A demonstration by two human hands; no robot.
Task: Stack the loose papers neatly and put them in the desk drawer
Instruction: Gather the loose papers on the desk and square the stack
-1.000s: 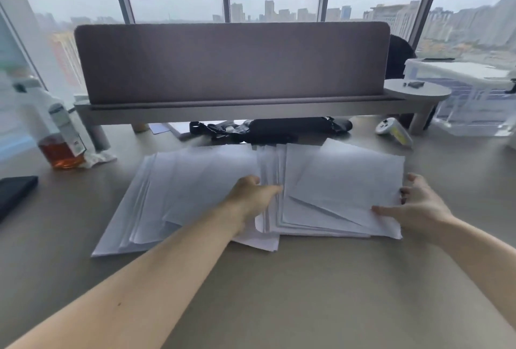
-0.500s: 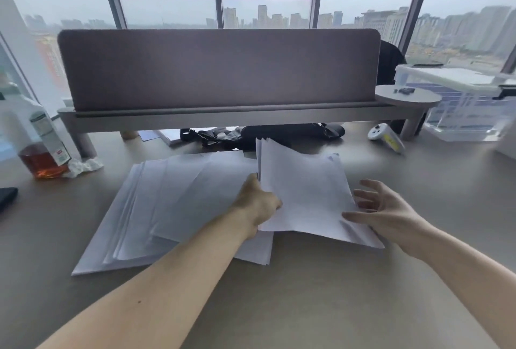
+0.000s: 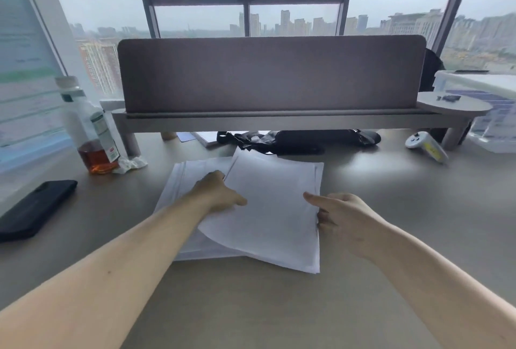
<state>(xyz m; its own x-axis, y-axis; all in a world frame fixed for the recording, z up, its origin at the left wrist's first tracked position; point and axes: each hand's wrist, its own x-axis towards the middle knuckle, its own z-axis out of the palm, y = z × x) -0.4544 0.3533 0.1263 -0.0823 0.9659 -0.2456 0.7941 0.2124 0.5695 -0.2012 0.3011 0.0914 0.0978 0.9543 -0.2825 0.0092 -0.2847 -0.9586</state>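
Note:
A pile of white loose papers (image 3: 276, 203) lies on the grey desk (image 3: 251, 306) in front of me. The upper bundle sits skewed over a lower bundle (image 3: 184, 181) that sticks out to the left. My left hand (image 3: 217, 192) grips the left edge of the upper bundle, thumb on top. My right hand (image 3: 340, 217) holds the bundle's right edge, thumb pressed on the top sheet and fingers curled at the side. No drawer is in view.
A black phone (image 3: 36, 207) lies at the left. A bottle of amber liquid (image 3: 92, 136) and a crumpled tissue (image 3: 131, 164) stand behind it. A black bag (image 3: 301, 139) lies under the screen's shelf (image 3: 268, 119). A white controller (image 3: 427, 146) rests at the right.
The right-hand sheets have slid left onto the left pile, so the spread is now one narrower heap. Both hands came closer together, and the right hand closed on the edge.

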